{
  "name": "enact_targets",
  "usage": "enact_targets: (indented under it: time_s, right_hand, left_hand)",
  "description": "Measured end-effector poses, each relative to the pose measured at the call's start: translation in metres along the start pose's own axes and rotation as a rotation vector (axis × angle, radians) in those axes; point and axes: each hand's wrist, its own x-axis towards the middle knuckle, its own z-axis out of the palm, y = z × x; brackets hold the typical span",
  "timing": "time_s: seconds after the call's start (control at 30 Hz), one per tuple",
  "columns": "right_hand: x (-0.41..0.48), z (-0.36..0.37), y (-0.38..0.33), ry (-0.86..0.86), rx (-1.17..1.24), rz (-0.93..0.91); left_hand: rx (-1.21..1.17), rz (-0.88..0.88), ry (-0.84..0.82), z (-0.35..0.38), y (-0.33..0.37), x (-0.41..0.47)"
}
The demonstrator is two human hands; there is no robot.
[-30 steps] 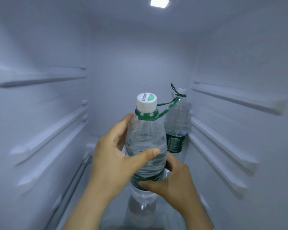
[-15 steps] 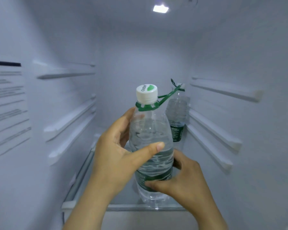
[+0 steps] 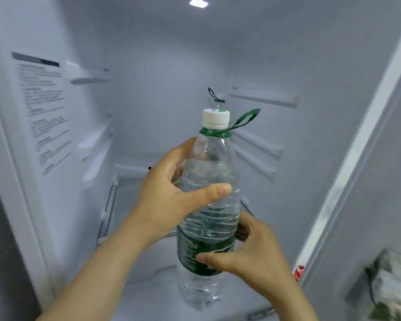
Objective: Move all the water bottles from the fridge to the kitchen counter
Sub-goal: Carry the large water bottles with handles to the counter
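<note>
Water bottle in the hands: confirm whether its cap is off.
No, the white cap sits on the neck of the water bottle.

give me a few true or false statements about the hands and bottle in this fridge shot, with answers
1. Both hands hold the water bottle, the left hand above the right hand. True.
2. The bottle has no cap. False: a white cap is on it.
3. A green loop sticks out from the bottle's neck. True.
4. The right hand's grip is on the cap. False: it is round the dark green label, low on the bottle.
5. No other bottle shows in the fridge. False: the top of a second bottle shows behind the held one.
</note>
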Motion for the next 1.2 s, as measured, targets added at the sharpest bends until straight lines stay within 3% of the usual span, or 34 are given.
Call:
enact_targets:
  time_s: [0.53, 1.2]
  right_hand:
    - [-0.130, -0.052, 0.016, 0.218, -0.148, 0.245]
    - [-0.350, -0.188, 0.016, 0.364, -0.231, 0.450]
  left_hand:
    - [-0.168, -0.044, -0.256, 0.093, 0.010, -0.053]
    - [-0.275, 0.038, -0.628, 0.274, 0.122, -0.151]
